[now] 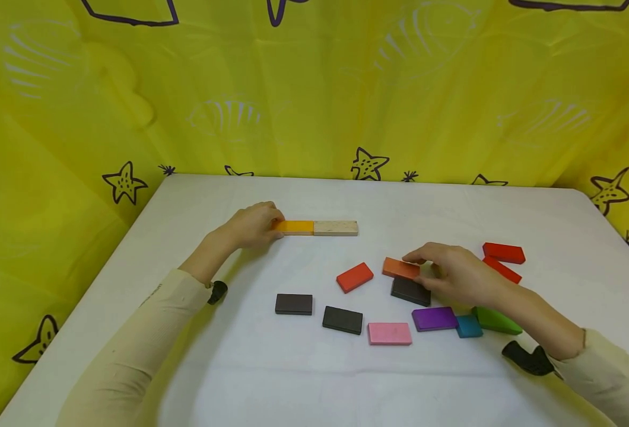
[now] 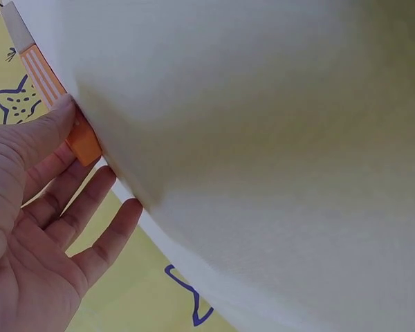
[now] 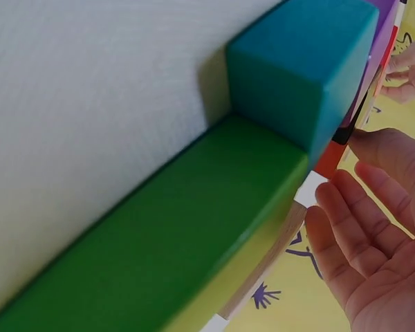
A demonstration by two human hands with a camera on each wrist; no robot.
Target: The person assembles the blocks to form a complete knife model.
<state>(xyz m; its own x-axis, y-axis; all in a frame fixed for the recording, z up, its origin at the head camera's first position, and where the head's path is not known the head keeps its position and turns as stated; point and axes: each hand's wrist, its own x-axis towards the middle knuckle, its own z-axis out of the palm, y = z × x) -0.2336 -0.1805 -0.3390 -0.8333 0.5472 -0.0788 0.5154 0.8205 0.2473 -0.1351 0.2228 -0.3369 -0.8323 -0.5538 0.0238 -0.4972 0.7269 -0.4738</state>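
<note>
My left hand (image 1: 254,225) has thumb and fingers pinched close on the left end of a yellow-orange painted wooden block (image 1: 298,228), which lies flat with its far end touching a pale bare-wood block (image 1: 336,228) at its three o'clock. At its four o'clock, well apart, my right hand (image 1: 460,271) seems to hold an orange painted rectangular block (image 1: 396,267) by its right end, fingertip and thumb only a block's breadth apart. I judge both blocks light, stiff and hard to break, the paint perhaps a little slick; the long edges near one end look the best hold, leaving the other end free. Around the orange one, a black block (image 1: 410,292) sits against it at five o'clock, though I can't tell if they overlap; a red-orange block (image 1: 354,277) lies near at nine, a pink block (image 1: 390,334) at six, a purple block (image 1: 435,319) at five, a blue block (image 1: 469,327) and a green block (image 1: 496,320) at four. All lie on the white tabletop (image 1: 250,379), with a yellow patterned cloth (image 1: 314,89) hanging beyond at twelve.
</note>
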